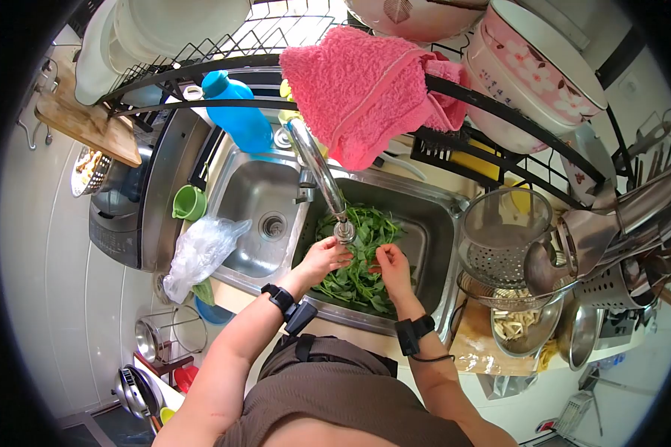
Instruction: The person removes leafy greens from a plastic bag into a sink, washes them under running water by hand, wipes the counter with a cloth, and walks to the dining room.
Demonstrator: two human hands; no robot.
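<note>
Board (89,123): wooden, at the far left, beneath white dishes on the rack (194,76). Colander (99,179): just below the board, with food inside. Cup (190,203): green, beside the left basin (235,216). Bag (205,257): clear plastic, crumpled over that basin's near left corner. Bottle (235,112): blue, behind the left basin, tilted in view.

Faucet (317,160): chrome, its spout reaching over the right basin (434,249) and ending above the greens. Left hand (326,258): just below the spout's end, over the left side of the greens, fingers bent and close together; whether they pinched a stem could not be told.

Greens (359,257): a loose leafy heap in the left and middle part of the right basin. The heap's long axis ran from back to front; single stems pointed several ways, some crosswise near the front.

Cloth (365,97): pink, draped over the rack above the basin. Right hand (393,270): over the right edge of the greens, fingers curled, thumb near the index finger; whether a stem lay between them could not be told.

Strainer (507,238): right of the basin. Bowl (525,343): metal, nearer the person, holding pale cut pieces (514,325). Ladle (548,264): metal, right of the strainer.
</note>
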